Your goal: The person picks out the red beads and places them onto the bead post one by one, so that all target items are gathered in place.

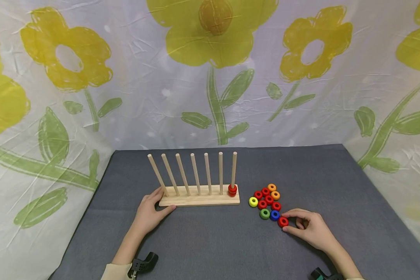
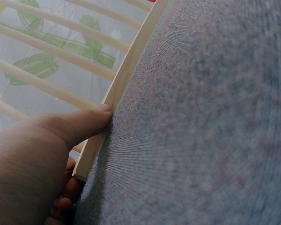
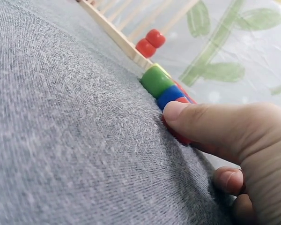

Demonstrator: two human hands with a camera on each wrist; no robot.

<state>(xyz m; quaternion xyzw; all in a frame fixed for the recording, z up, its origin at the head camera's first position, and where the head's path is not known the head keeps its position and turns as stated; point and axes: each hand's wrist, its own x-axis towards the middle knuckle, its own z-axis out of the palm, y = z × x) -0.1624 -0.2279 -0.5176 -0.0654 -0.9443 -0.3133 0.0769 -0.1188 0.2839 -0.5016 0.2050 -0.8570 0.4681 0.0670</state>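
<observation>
A wooden peg rack (image 1: 199, 201) with a row of several upright pegs stands on the grey cloth. Two red rings (image 1: 232, 191) are stacked at the foot of its rightmost peg. At the rack's left end, my left hand (image 1: 149, 213) holds the base, thumb on the front edge and fingers around the end. My right hand (image 1: 312, 230) pinches a red ring (image 1: 283, 225) between thumb and index finger, low at the cloth. That ring sits at the near right corner of a ring cluster, right by a blue ring (image 1: 275, 219); in the right wrist view the thumb partly covers it.
Right of the rack, the cluster also has a green ring (image 1: 265, 217), a yellow ring (image 1: 253, 205), two orange rings and several red ones. Grey cloth (image 1: 210, 245) covers the table. A curtain (image 1: 133, 77) with yellow flowers hangs behind and along the sides.
</observation>
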